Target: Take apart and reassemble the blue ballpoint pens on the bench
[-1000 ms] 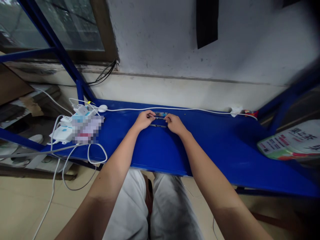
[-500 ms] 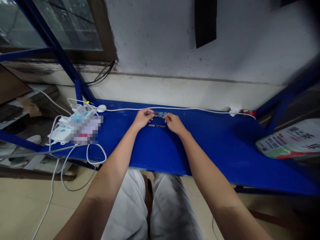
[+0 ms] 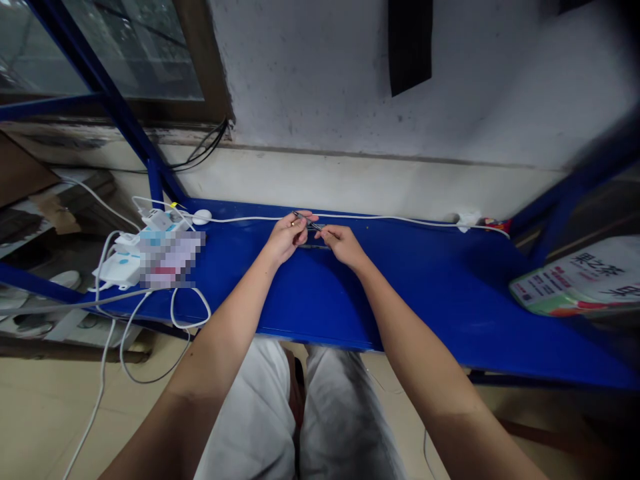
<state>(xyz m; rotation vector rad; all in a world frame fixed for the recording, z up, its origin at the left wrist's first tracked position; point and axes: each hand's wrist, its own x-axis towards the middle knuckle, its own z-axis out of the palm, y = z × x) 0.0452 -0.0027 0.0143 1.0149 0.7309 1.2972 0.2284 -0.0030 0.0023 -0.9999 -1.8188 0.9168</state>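
My left hand [image 3: 287,239] is closed on a slim dark pen [image 3: 297,214], whose end sticks out past the fingertips. Facing it from the right, my right hand [image 3: 345,245] pinches a thin pen-like piece [image 3: 319,228] that reaches toward the left fingers. The two pieces meet or cross between my hands; which, I cannot tell. Just below them another slim pen [image 3: 314,247] lies flat on the blue tabletop [image 3: 315,300], partly hidden by my fingers.
At the left stand white power strips [image 3: 120,267] with plugs and looping cables [image 3: 193,313]. A white cable [image 3: 380,218] runs along the back edge by the wall. A large printed package [image 3: 580,277] lies at the right, and a red wrapper [image 3: 497,225] sits behind it.
Both hands have lifted slightly from the tabletop with the pen pieces between them. The left hand has turned, so its pen now tilts upward. The pen below stays lying there.
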